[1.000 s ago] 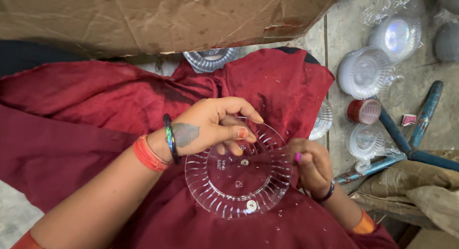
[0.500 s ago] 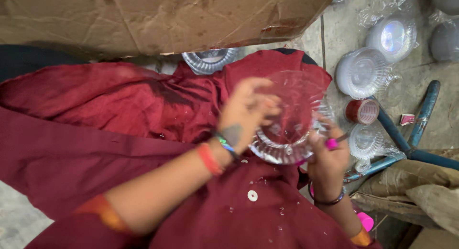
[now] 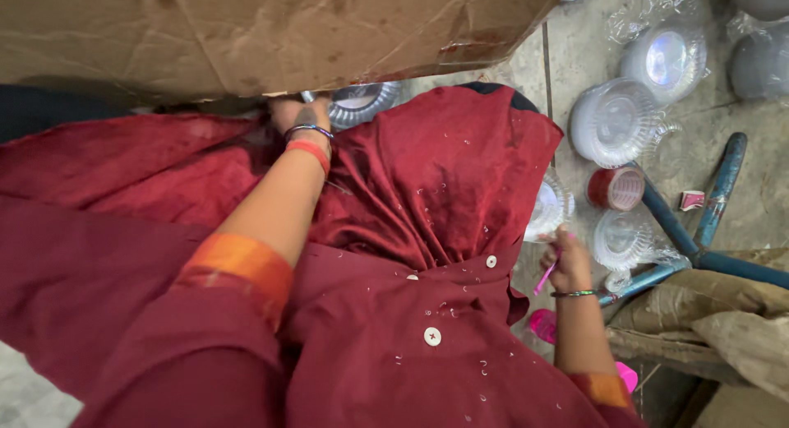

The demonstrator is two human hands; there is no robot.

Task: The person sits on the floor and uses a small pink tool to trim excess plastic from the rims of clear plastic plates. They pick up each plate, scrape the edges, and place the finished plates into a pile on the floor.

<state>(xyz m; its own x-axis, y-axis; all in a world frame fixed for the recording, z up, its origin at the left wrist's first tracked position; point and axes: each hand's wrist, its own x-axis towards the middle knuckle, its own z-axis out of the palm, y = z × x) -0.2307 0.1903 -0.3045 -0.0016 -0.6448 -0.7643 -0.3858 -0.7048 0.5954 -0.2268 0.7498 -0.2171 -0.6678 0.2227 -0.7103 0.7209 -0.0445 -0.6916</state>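
Wears a dark red cloth (image 3: 427, 173) across the lap, dotted with small clear bits. Pinches a thin pink stick (image 3: 545, 278) in the right hand (image 3: 567, 259), fingers closed narrowly around it, low at the lap's edge. Best to hold that stick point-down and clear of the cloth, so nothing snags.

Just beyond the right hand: a clear plastic plate (image 3: 546, 210), half tucked under the cloth's edge, with a red roll of tape (image 3: 615, 187) a little further out, and more clear plates (image 3: 612, 124) past that.

Reaches the left hand (image 3: 302, 115) straight ahead, well apart from the right, to the edge of a cardboard sheet (image 3: 271, 33). Cannot tell whether those fingers are spread or closed: hidden by the cardboard. Right beside that hand, a stack of clear plates (image 3: 362, 103) peeks from under the same edge. Worth feeling for one rim only and lifting by the edge, gently, since thin plates likely nest tightly and crack or come away in twos. Worth drawing it out level, low under the cardboard, towards the lap.
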